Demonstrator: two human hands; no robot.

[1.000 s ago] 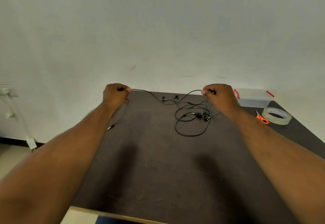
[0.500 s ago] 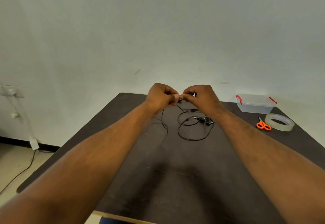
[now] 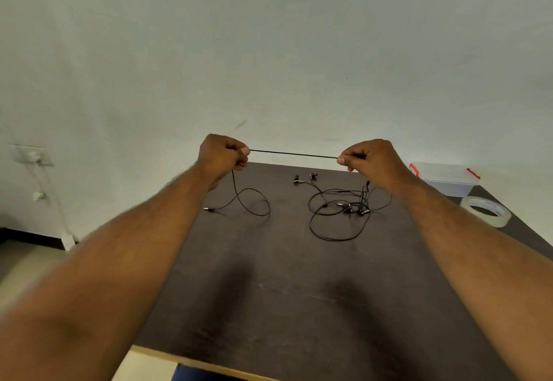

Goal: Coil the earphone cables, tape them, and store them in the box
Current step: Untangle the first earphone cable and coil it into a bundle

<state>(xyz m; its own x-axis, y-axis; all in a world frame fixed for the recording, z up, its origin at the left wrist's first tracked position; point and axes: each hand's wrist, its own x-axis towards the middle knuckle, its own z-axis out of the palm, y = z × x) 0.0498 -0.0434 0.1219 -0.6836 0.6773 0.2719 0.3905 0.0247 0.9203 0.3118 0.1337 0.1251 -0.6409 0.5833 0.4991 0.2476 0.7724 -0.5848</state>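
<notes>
Left hand (image 3: 223, 153) pinches the cable (image 3: 294, 154) between thumb and forefinger, other fingers curled; right hand (image 3: 369, 158) pinches the same cable the same way; both clamped on it, held above the table's (image 3: 269, 306) far half; the stretch between them is taut and nearly level, slightly lower at the right.

From the left hand the cable drops to the table, makes one loose loop and ends at the plug (image 3: 207, 209), lying left of centre; from the right hand it falls toward the tangle (image 3: 344, 210) of black earphone cable, buds in the heap and two more buds (image 3: 303, 178) lying just behind it; can't tell which strand in the heap is the held one.

Box (image 3: 446, 177), clear with red clips and lid on, sits at the far right corner; tape (image 3: 484, 210) roll lies just in front of it, near the right edge; both well apart from the hands.

Judged step: straightening a length before coiling; nothing coiled, taped or boxed yet. To do it well: keep tension light so the thin wire isn't strained at the plug; wind even loops onto the left fingers, feeding from the right; let the wire slip through the right pinch rather than drag the whole heap; watch for snagging in the tangle; hold the finished coil in one hand to free the other for tape.
</notes>
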